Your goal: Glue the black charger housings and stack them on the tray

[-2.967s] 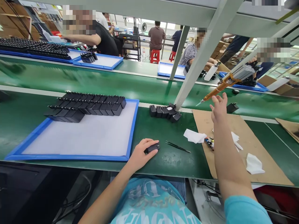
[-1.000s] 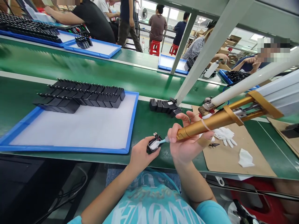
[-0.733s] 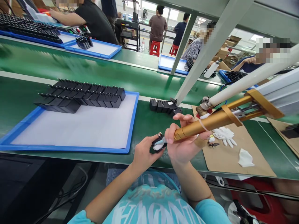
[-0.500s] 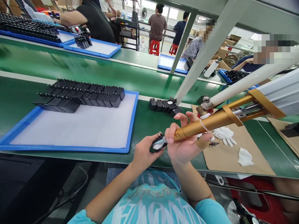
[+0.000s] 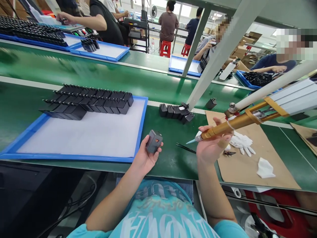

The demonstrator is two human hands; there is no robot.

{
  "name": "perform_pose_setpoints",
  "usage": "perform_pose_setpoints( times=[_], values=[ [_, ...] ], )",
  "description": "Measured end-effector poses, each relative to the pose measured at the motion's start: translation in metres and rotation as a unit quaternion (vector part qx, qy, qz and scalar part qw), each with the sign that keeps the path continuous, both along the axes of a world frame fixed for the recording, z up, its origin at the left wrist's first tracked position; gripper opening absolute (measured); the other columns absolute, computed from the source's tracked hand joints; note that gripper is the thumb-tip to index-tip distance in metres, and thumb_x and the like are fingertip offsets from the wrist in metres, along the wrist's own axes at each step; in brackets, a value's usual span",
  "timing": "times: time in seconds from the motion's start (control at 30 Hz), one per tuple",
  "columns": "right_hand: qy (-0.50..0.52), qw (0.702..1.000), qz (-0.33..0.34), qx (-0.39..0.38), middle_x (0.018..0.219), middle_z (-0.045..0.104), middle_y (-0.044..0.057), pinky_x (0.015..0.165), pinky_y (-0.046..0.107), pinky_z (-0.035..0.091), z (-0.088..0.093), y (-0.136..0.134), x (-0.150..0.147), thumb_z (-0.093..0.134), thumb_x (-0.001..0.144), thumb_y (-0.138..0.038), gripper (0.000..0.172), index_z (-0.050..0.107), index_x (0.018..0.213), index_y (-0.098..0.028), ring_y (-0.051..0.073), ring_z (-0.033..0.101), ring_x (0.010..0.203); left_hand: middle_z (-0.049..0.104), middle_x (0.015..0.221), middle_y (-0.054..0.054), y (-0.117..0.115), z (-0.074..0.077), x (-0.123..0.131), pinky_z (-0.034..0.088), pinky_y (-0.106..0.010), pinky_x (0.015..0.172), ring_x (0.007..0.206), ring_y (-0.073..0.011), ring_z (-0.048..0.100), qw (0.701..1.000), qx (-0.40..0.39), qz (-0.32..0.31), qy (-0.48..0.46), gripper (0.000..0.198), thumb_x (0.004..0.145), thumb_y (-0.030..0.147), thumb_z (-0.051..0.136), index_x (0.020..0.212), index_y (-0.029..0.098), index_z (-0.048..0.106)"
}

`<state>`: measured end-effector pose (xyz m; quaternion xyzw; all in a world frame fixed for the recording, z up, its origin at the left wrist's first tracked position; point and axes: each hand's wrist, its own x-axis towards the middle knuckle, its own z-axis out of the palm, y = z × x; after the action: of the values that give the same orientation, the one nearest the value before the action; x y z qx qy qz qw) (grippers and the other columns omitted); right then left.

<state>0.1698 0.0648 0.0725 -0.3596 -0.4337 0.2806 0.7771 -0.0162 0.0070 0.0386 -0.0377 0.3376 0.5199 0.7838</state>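
Note:
My left hand (image 5: 144,156) is closed on a small dark grey charger housing (image 5: 154,141) with an orange mark on its side, held just above the green bench beside the blue tray (image 5: 74,156). My right hand (image 5: 212,146) grips the gold barrel of a hanging glue dispenser (image 5: 223,127), its pale nozzle tip pointing left over the bench. A gap separates the tip from the housing. Black tweezers (image 5: 185,148) lie on the bench between my hands.
Rows of black housings (image 5: 89,101) fill the tray's far left part. More black housings (image 5: 176,112) sit near a slanted grey post (image 5: 213,56). Brown cardboard (image 5: 247,165) holds white gloves (image 5: 241,141) and a wipe (image 5: 264,168). Other people work beyond the green conveyor (image 5: 99,79).
My right hand pulled the dispenser tip out of the housing and moved right. My left hand turned the housing over and shifted it left toward the tray.

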Motion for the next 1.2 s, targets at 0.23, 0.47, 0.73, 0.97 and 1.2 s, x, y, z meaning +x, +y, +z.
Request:
perform_pose_setpoints(
  times=[0.23,0.47,0.73,0.97,1.2],
  values=[
    [-0.074,0.995,-0.055,-0.044,0.131,0.045,0.004,0.094,0.042,0.048,-0.016,0.025,0.040,0.056,0.083,-0.032,0.052,0.034,0.130,-0.037,0.018,0.064,0.103,0.066,0.067,-0.003,-0.008,0.008,0.006,0.051,-0.008,0.043,0.048,-0.0053,0.062,0.997,0.005,-0.019,-0.075,0.041,0.096,0.048,0.041,0.094,0.011,0.060],
    [-0.152,0.983,-0.083,-0.055,0.142,0.041,0.007,0.103,0.046,0.043,-0.025,0.025,0.061,0.059,0.081,-0.026,0.064,0.032,0.139,-0.034,0.023,0.051,0.127,0.067,0.067,-0.002,-0.010,0.001,0.007,0.049,-0.009,0.040,0.047,-0.0055,0.060,0.995,0.066,-0.036,-0.069,0.037,0.092,0.047,0.049,0.095,0.012,0.062],
    [-0.460,0.871,0.024,-0.171,0.109,0.063,0.007,0.084,0.040,0.048,-0.060,-0.029,0.069,0.058,0.087,-0.033,0.034,0.057,0.120,-0.026,0.020,0.061,0.092,0.064,0.060,0.000,-0.012,-0.008,0.003,0.038,-0.010,0.032,0.037,-0.0051,0.054,0.987,0.145,-0.062,-0.036,0.044,0.075,0.054,0.064,0.095,0.014,0.063],
    [-0.711,0.685,0.006,-0.158,0.101,0.067,0.010,0.074,0.039,0.043,-0.086,-0.051,0.070,0.049,0.093,-0.032,0.026,0.066,0.108,-0.020,0.025,0.057,0.090,0.064,0.060,0.000,-0.011,-0.003,0.002,0.030,-0.015,0.028,0.034,-0.0078,0.051,0.972,0.206,-0.075,0.080,0.052,0.073,0.063,0.061,0.097,0.017,0.060],
    [-0.524,0.843,0.093,-0.084,0.083,0.064,0.004,0.066,0.029,0.048,-0.054,-0.057,0.060,0.053,0.090,-0.015,0.017,0.059,0.104,-0.021,0.016,0.059,0.074,0.070,0.103,-0.006,-0.019,-0.009,-0.003,0.053,-0.030,0.080,0.097,-0.0214,0.066,0.805,0.320,-0.051,0.497,0.039,0.079,0.035,0.069,0.114,0.022,0.056]
  ],
)
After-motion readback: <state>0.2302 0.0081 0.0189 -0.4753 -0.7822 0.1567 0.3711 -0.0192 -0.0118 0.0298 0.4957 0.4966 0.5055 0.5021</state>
